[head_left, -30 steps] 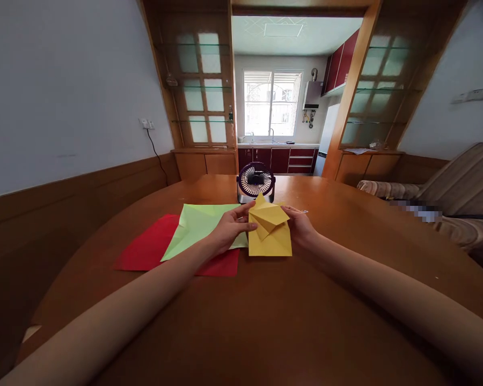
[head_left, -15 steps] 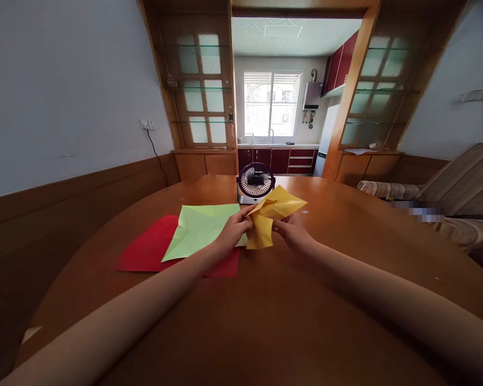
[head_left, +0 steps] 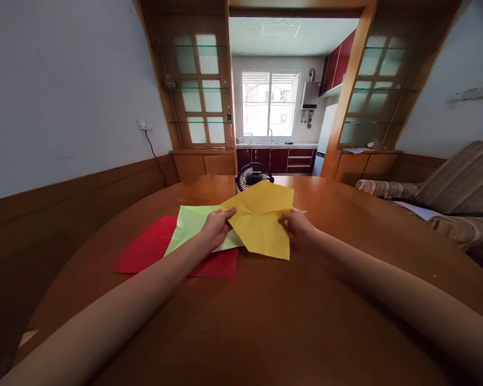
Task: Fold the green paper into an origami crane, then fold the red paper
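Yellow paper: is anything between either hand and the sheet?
Nothing visible. The left hand pinches the left edge of the yellow paper and the right hand pinches its right edge, both in direct contact. The green sheet and red sheet lie flat beneath and to the left; the small fan stands behind.

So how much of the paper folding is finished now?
Not much looks finished. The yellow paper shows crease lines, so some folds were made, but it is spread open, held at its edges by the left hand and right hand. No folded shape shows. The green paper and red paper lie flat on the table, the green one creased, the red one apparently unfolded.
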Tool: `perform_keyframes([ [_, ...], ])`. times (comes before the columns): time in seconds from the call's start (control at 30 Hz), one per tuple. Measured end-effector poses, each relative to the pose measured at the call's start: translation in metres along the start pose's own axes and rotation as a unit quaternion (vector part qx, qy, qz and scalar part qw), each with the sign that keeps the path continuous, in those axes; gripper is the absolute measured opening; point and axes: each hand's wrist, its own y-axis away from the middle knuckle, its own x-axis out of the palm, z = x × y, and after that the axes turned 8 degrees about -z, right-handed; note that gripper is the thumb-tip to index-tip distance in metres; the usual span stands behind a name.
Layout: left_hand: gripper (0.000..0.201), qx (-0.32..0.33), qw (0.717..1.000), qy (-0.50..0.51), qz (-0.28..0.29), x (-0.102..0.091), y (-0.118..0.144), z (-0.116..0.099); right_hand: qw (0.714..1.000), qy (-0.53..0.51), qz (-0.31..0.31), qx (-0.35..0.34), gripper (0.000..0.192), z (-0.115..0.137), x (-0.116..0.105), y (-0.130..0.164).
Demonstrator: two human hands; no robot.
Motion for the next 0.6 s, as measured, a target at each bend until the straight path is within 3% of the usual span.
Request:
perform_keyframes([
  [0.2, 0.060, 0.008, 0.998, -0.006, -0.062, -0.006, -0.003, 0.004, 1.000, -0.008, -0.014, 0.016, 0.044, -0.008, 0.000, 0.003],
  [0.27, 0.066, 0.022, 0.998, -0.017, -0.064, -0.007, -0.004, 0.007, 0.999, 0.026, -0.037, 0.020, 0.044, -0.008, 0.000, 0.003],
  [0.47, 0.032, 0.024, 0.998, -0.064, 0.013, -0.006, -0.002, 0.009, 0.994, 0.079, -0.082, 0.005, 0.046, -0.011, -0.005, -0.005],
  [0.6, 0.036, -0.010, 0.994, -0.096, 0.046, -0.008, -0.004, 0.008, 0.992, 0.094, -0.085, -0.017, 0.048, -0.014, -0.009, -0.010],
])
